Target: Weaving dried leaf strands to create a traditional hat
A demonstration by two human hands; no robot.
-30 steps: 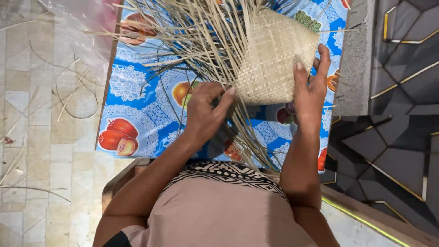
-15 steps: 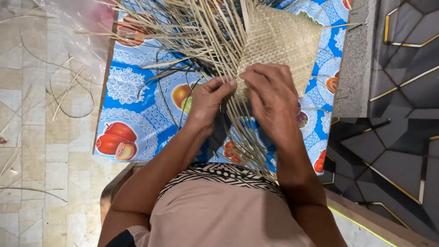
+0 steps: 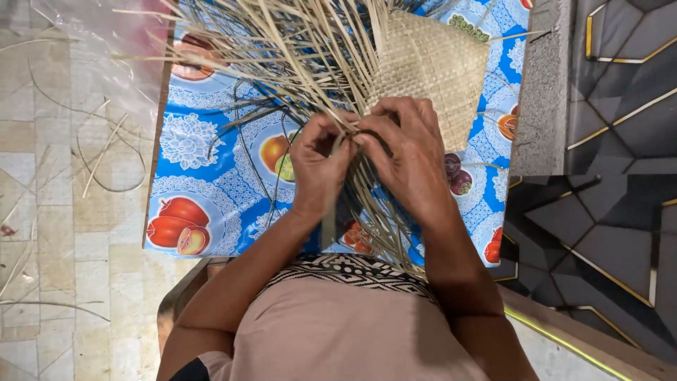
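- Tiled floor [image 3: 63, 212] at far left w/ stray dry strips on it.
- Blue fruit-print cloth [image 3: 204, 134] covers the table.
- Left hand [image 3: 321, 166] pinches loose straw strips [image 3: 282, 49] betw. thumb & fingers.
- Right hand [image 3: 409, 152], fingers curled, pinches strips at the lower edge of the woven mat piece [image 3: 434, 67], which lies on the cloth at top centre-right.

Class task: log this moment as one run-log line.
left hand: pinching strips | right hand: pinching strips | woven mat: on blue fruit-print tablecloth
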